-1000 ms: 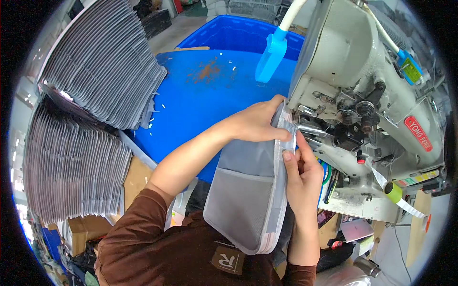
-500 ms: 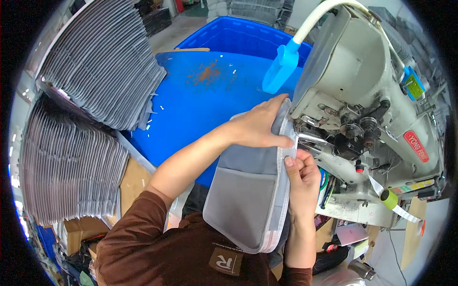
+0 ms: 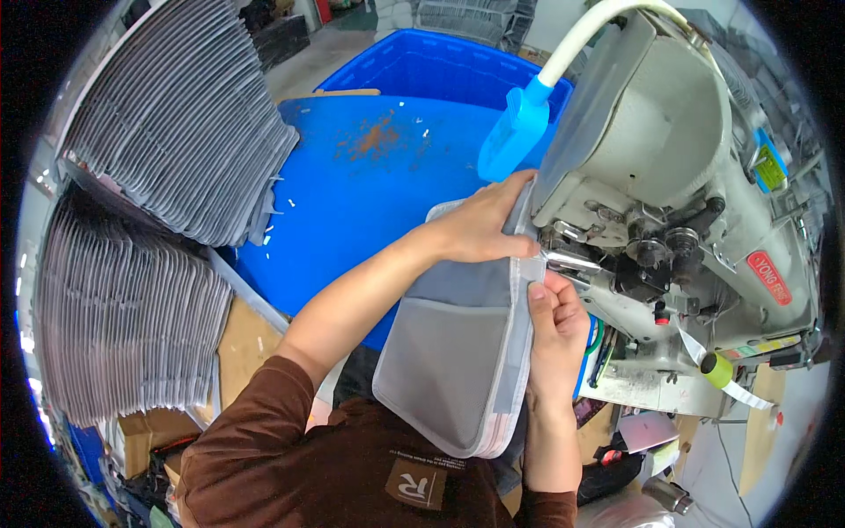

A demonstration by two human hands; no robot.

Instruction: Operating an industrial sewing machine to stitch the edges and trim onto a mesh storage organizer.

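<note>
A grey fabric case [image 3: 449,352] with a mesh pocket, pale edging and a zip along its side hangs in front of me, its far end up against the sewing machine [image 3: 669,114]. My left hand [image 3: 482,224] lies over the far part of the case, the thumb pressing on its edge and the fingertips reaching beside the machine head. Closer to me, my right hand [image 3: 559,321] pinches the right edge between thumb and bent fingers. The machine's needle area is mostly hidden behind the case and my left hand.
Two tall stacks of grey fabric pieces [image 3: 176,123] stand at the left. Beyond my hands lies a blue tabletop [image 3: 352,202] with scraps and brown dust, and a blue crate [image 3: 422,66] behind it. A light-blue nozzle [image 3: 515,132] on a white hose hangs close above my left hand.
The case has shifted slightly away from me along the machine, with both hands keeping their hold. The view has also moved a little.
</note>
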